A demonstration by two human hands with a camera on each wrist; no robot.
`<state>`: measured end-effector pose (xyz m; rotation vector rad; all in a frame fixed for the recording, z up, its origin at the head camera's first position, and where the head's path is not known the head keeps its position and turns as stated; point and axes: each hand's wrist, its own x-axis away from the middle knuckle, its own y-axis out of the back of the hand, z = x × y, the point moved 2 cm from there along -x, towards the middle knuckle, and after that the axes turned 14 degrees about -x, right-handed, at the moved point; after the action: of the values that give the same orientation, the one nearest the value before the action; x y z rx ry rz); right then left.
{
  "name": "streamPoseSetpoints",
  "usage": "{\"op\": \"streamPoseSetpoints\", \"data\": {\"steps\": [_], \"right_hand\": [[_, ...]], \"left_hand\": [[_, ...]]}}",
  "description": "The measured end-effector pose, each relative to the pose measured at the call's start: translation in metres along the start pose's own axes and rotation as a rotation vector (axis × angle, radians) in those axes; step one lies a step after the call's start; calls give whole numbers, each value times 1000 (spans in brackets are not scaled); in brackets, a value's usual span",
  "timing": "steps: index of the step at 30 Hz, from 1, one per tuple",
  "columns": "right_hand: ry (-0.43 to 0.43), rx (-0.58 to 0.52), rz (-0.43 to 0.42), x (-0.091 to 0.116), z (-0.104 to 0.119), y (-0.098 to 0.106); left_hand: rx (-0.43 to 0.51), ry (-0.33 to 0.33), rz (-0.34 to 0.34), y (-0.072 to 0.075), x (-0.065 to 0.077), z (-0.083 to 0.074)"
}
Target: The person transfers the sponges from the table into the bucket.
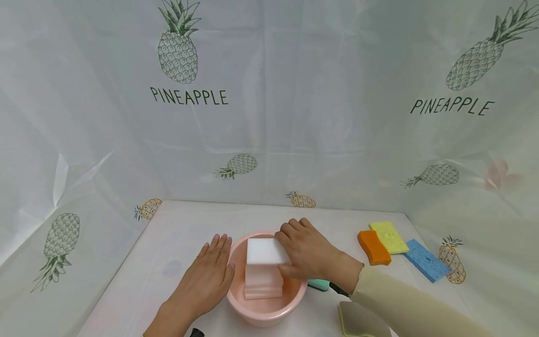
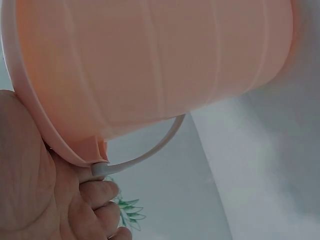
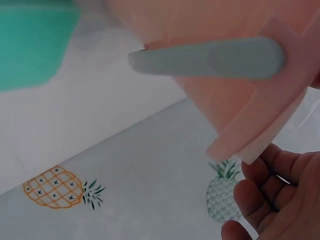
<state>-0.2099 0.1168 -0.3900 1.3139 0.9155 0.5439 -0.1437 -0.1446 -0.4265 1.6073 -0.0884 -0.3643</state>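
Note:
A pink bucket point(image 1: 263, 319) with a pale handle point(image 2: 150, 152) stands between my hands. My right hand point(image 1: 309, 250) reaches over its right rim and grips a white sponge block point(image 1: 266, 251). The block stands upright in the bucket, its top near rim height and its lower part tinted pink. In the right wrist view a corner of the white block point(image 3: 257, 150) shows past the rim by the fingertips. My left hand point(image 1: 206, 278) lies along the bucket's left side, fingers straight and close together, palm against the rim in the left wrist view.
To the right lie an orange sponge point(image 1: 374, 248), a yellow sponge point(image 1: 389, 237) and a blue sponge point(image 1: 427, 261). A teal item point(image 1: 318, 284) lies beside the bucket, partly hidden. A grey pad with yellow edging point(image 1: 362, 320) is under my right forearm. Pineapple-print sheeting point(image 1: 269, 117) surrounds the table.

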Motion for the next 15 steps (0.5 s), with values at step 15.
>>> {"op": "streamPoseSetpoints", "data": {"steps": [15], "right_hand": [[23,79,110,-12,12,-16]], "left_hand": [[6,6,-3,-1,0,0]]}}
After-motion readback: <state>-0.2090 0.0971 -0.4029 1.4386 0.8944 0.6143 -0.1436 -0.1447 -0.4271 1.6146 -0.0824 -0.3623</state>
